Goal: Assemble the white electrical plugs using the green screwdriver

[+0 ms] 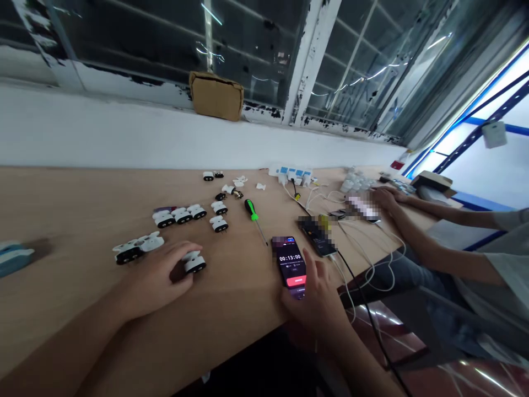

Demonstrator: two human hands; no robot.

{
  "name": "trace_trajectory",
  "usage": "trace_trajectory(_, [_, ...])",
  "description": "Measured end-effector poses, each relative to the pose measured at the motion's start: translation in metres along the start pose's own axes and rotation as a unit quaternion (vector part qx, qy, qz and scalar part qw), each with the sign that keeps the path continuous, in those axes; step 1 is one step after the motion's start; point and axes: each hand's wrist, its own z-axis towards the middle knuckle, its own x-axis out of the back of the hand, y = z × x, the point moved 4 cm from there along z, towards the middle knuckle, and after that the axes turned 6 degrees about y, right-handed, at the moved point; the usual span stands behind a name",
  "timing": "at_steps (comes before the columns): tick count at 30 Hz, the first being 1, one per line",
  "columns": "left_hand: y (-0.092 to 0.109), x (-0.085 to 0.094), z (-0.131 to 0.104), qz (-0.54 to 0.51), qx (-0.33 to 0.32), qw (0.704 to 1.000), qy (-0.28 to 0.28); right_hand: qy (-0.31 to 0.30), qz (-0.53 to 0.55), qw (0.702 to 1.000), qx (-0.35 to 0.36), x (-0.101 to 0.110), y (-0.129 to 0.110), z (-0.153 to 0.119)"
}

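My left hand [163, 281] is curled round a small white-and-black plug [194, 263] on the table, its thumb and index finger on either side. Beside that hand lies a pair of similar white-and-black pieces [138, 246]. My right hand [316, 289] grips the lower end of a smartphone [288, 256], thumb at the bottom left and fingers along the right edge. The phone's lit screen reads 00:13:00 above a red button. Between the hands, farther back, a green-and-black screwdriver [254, 215] points its tip towards the phone.
More plugs [182, 214] and loose white parts [239, 181] lie behind my left hand. A power strip [291, 175] with cables stands by the wall. Another phone [318, 236] lies right of mine. At right, a co-worker's hands [386, 198] rest near a further phone [363, 208].
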Motion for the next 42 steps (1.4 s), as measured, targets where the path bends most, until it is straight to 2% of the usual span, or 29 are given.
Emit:
trace_trajectory(3, [0.003,0.001,0.001,-0.014,-0.009,1.0,0.006,0.013,-0.011,1.0,-0.011,0.0,0.003,0.016])
trace_trajectory(7, [0.004,0.001,0.0,-0.023,-0.006,1.0,0.007,0.0,-0.048,0.998,-0.032,0.004,0.012,0.047])
trace_trajectory(11, [0.005,0.001,-0.001,-0.028,-0.007,1.0,0.005,0.022,-0.11,0.994,0.007,0.006,0.006,0.065])
trace_trajectory(14, [0.005,0.001,-0.001,-0.023,-0.007,1.0,0.003,0.006,-0.111,0.991,0.067,-0.003,-0.025,0.067])
trace_trajectory(19, [0.008,0.004,0.0,-0.027,0.002,1.0,-0.003,-0.053,-0.015,0.975,0.214,-0.027,-0.112,0.081])
trace_trajectory(22, [0.011,0.007,0.001,-0.035,0.011,0.999,-0.007,-0.063,0.021,0.971,0.231,-0.041,-0.153,0.105])
trace_trajectory(25, [0.013,0.008,0.0,-0.037,0.031,0.999,-0.014,-0.05,0.036,0.971,0.231,-0.055,-0.174,0.126])
trace_trajectory(28, [0.014,0.009,-0.001,-0.042,0.043,0.998,-0.017,-0.036,0.043,0.971,0.231,-0.064,-0.175,0.136])
trace_trajectory(31, [0.017,0.01,-0.001,-0.039,0.04,0.998,-0.007,-0.029,0.039,0.976,0.212,-0.068,-0.158,0.146])
trace_trajectory(37, [0.021,0.014,0.001,-0.043,0.043,0.998,-0.012,-0.043,-0.004,0.994,0.102,-0.076,-0.114,0.172])
trace_trajectory(42, [0.021,0.015,0.002,-0.043,0.056,0.997,-0.031,-0.073,-0.023,0.996,0.04,-0.084,-0.103,0.178])
